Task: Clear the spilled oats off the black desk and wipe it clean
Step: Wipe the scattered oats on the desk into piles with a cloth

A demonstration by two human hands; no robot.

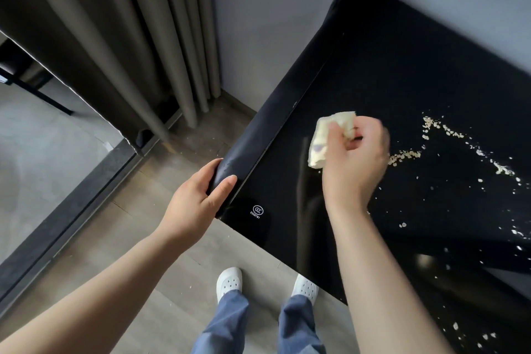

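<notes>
— Where are the oats found?
— They are scattered in loose trails across the right side of the black tabletop, just beside the right hand.
— What is held in that hand?
— A pale crumpled cloth is pinched between its curled fingers, low over the glossy surface.
— And the left hand?
— The rounded corner of the tabletop is gripped by it, thumb on top. White shoes are seen on the floor below.

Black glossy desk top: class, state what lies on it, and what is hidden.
On the black glossy desk top lie scattered pale oats. The right hand, holding a crumpled pale cloth, covers the surface under it.
</notes>
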